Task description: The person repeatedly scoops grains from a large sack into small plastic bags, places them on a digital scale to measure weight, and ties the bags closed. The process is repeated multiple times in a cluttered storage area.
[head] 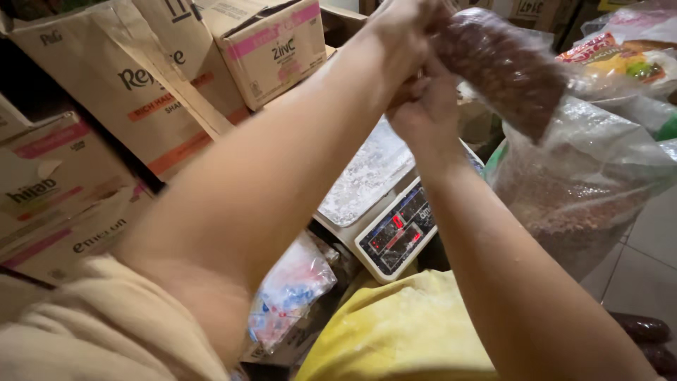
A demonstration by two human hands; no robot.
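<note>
Both my hands are raised above a white digital scale (374, 204). My left hand (402, 32) and my right hand (423, 106) are closed together on the neck of a small clear plastic bag of brown peanuts (504, 67), which sticks out to the right, tilted. The scale's steel pan is covered with clear film and has nothing on it. Its red display (398, 229) is lit.
A large open plastic sack of peanuts (585, 183) stands right of the scale. Stacked cardboard boxes (141, 92) fill the left side. A packet with blue print (293, 289) lies below the scale. Filled dark bags (645, 331) lie on the tiled floor at the lower right.
</note>
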